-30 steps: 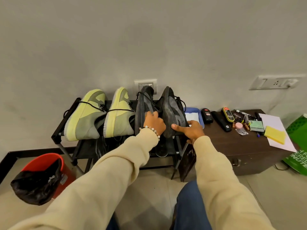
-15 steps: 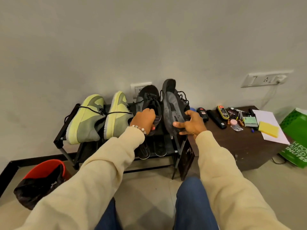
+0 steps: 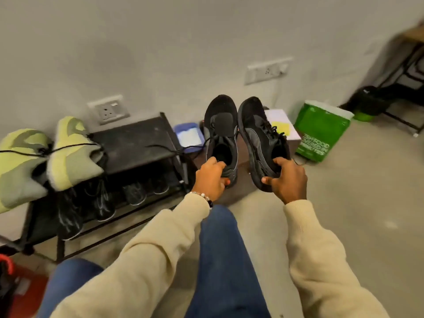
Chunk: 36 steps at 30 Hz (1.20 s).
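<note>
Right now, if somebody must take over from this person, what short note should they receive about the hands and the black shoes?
Left hand grips the left black shoe at its heel; right hand grips the right black shoe likewise. Both hang in the air right of the shoe rack, toes pointing away. Done: the pair is off the rack. Left: probably set them down on the floor.
</note>
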Each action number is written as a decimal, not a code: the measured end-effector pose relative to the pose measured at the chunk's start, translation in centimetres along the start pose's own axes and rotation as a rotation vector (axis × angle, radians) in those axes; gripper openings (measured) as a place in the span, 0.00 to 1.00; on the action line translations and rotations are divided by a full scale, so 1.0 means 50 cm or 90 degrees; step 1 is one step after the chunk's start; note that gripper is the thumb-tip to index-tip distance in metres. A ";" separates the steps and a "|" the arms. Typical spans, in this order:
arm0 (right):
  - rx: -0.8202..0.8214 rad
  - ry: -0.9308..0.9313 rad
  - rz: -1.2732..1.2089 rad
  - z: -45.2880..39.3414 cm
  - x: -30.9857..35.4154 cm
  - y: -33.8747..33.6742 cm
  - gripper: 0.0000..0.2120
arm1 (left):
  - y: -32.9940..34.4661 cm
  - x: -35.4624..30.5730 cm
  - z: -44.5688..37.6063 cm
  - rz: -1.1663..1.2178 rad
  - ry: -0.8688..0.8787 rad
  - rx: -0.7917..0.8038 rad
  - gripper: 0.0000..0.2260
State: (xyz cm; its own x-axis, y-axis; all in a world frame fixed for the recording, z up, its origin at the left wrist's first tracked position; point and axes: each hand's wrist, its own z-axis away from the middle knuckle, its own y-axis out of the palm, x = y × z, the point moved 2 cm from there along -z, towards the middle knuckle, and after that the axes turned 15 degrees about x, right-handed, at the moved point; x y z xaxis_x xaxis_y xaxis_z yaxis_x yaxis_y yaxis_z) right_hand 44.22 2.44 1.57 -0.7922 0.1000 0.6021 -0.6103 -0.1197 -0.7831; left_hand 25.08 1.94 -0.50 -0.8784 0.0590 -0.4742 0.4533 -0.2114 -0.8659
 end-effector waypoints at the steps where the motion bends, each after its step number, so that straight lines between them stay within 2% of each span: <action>1: -0.020 0.030 -0.001 0.013 -0.053 -0.001 0.26 | 0.036 -0.029 -0.010 0.005 0.008 0.032 0.12; 5: -0.064 0.149 -0.005 0.068 -0.245 0.018 0.25 | 0.186 -0.134 -0.041 0.020 0.048 0.129 0.12; 10: -0.050 0.336 -0.023 0.143 -0.471 0.064 0.23 | 0.392 -0.250 -0.077 -0.047 0.087 0.305 0.12; 12: -0.038 0.374 -0.044 0.172 -0.510 0.090 0.23 | 0.443 -0.259 -0.081 -0.064 0.090 0.363 0.12; 14: -0.011 0.494 -0.088 0.193 -0.616 0.129 0.22 | 0.558 -0.298 -0.103 -0.090 0.095 0.441 0.14; 16: 0.015 0.514 -0.089 0.219 -0.643 0.174 0.21 | 0.602 -0.282 -0.082 -0.116 0.079 0.463 0.15; 20: 0.082 0.647 -0.103 0.236 -0.770 0.294 0.18 | 0.779 -0.267 -0.070 -0.145 0.092 0.563 0.14; 24: 0.142 0.734 -0.103 0.253 -0.829 0.397 0.14 | 0.903 -0.217 -0.057 -0.161 0.081 0.663 0.13; 28: 0.176 0.801 -0.124 0.264 -0.874 0.480 0.15 | 0.999 -0.163 -0.053 -0.162 0.021 0.766 0.14; 34: 0.271 0.820 -0.110 0.274 -0.910 0.566 0.15 | 1.084 -0.116 -0.051 -0.191 0.019 0.838 0.17; 36: 0.321 0.823 -0.090 0.276 -0.916 0.580 0.14 | 1.103 -0.109 -0.049 -0.212 0.051 0.864 0.20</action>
State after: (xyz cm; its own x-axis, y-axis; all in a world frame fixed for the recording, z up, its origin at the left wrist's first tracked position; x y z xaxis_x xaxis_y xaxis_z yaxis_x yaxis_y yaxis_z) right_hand 62.71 -19.23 -46.56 -0.3256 0.9386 -0.1142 -0.8393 -0.3426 -0.4222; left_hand 55.22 -7.66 -46.08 -0.8828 0.3371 -0.3273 -0.3106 -0.9414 -0.1319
